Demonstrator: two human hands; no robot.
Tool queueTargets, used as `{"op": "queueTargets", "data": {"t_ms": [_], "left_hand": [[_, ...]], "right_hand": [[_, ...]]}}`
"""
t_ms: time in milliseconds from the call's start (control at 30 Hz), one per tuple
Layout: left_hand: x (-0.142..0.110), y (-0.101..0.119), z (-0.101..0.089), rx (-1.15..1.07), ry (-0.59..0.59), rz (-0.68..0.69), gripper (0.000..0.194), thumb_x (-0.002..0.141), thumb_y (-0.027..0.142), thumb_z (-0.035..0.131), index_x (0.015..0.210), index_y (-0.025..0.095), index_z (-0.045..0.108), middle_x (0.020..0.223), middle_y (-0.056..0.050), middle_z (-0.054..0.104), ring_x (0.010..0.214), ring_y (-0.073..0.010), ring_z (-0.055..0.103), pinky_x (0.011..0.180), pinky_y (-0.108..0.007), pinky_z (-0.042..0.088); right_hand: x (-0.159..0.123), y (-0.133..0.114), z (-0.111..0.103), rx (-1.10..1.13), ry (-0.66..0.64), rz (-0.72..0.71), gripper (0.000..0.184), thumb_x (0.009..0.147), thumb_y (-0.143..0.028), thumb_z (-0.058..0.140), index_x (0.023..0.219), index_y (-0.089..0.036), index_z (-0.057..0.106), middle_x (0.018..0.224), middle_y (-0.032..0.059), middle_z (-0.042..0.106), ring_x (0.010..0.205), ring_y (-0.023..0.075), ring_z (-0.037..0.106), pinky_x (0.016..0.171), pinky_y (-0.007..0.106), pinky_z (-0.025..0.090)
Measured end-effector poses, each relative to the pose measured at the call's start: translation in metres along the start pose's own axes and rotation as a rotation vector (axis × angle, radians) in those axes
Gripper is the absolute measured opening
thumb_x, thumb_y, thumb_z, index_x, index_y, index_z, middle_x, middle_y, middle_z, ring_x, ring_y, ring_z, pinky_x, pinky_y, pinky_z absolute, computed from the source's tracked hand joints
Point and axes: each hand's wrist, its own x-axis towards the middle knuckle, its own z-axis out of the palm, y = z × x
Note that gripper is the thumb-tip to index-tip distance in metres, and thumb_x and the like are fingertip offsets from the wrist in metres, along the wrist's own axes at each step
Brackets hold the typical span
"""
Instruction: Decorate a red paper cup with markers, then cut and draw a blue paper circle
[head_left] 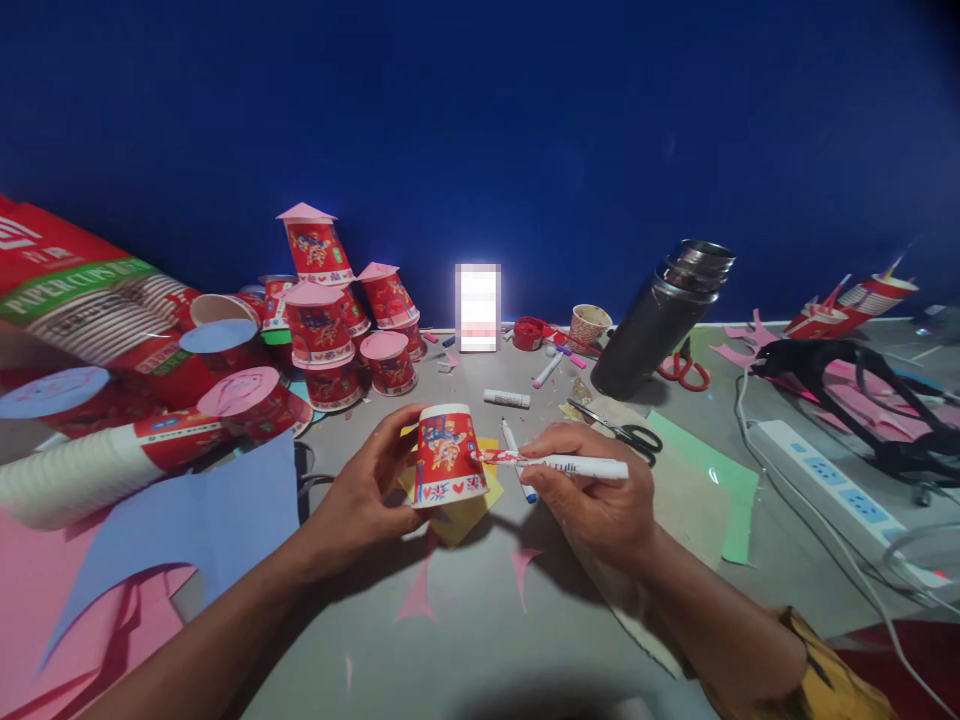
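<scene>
Red printed paper cup with a white heart-patterned band [446, 452] is front and centre, over the yellow paper sheet [456, 528] on the grey worktop [480, 640]; can't tell whether its rim touches down. It's mouth-down, narrow base up, long axis near vertical with a slight tilt. Your left grip [366, 482] pinches it from the left, fingers behind, thumb low by the rim, presumably to steady the wall and leave the printed face uncovered. Your right grip [600, 498] is closed around the white acrylic paint marker with a red front end [589, 467], pen-style, probably for fine control. Marker's long axis runs sideways, nearly level, nib pointing left at the cup's right side; it looks in contact. Between cup and right grip, a slim white marker with a blue end [517, 460] lies slanted, blue end toward you; just beyond, a stubby white marker [507, 399] lies crosswise. Both sit close, likely for quick swaps. Farther left, red paper cups with pink paper tops [320, 325] stand stacked, seemingly parked clear of your hands.
</scene>
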Motion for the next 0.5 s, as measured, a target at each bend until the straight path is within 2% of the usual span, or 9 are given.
{"op": "queueTargets", "data": {"t_ms": [133,267,500], "left_hand": [[-0.0004,0.0029,-0.0003,0.031,-0.002,-0.009,0.089,0.071,0.021,0.09,0.149,0.029,0.046,0.161,-0.017,0.052,0.146,-0.0386,0.055,0.122,-0.056,0.046],[-0.0002,0.005,0.0,0.066,0.015,-0.007,0.089,0.071,0.023,0.091,0.148,0.028,0.046,0.159,-0.017,0.053,0.143,-0.0385,0.058,0.121,-0.056,0.047],[-0.0014,0.007,0.0013,0.041,0.005,-0.035,0.09,0.069,0.02,0.09,0.147,0.028,0.045,0.161,-0.018,0.051,0.146,-0.039,0.055,0.122,-0.057,0.046]], "right_hand": [[0.0014,-0.0023,0.0001,0.021,-0.039,0.021,0.007,0.091,-0.025,0.076,0.085,-0.024,0.079,0.077,0.0029,0.081,0.062,0.0168,0.072,0.059,0.027,0.059],[0.0011,-0.0028,-0.0003,0.027,-0.073,0.059,0.011,0.091,-0.024,0.074,0.081,-0.022,0.077,0.07,0.0015,0.078,0.054,0.0147,0.068,0.051,0.025,0.052],[0.001,0.0029,-0.0007,-0.024,0.028,0.076,0.017,0.091,-0.02,0.07,0.073,-0.022,0.072,0.067,-0.0013,0.073,0.056,0.013,0.064,0.055,0.026,0.05]]}}
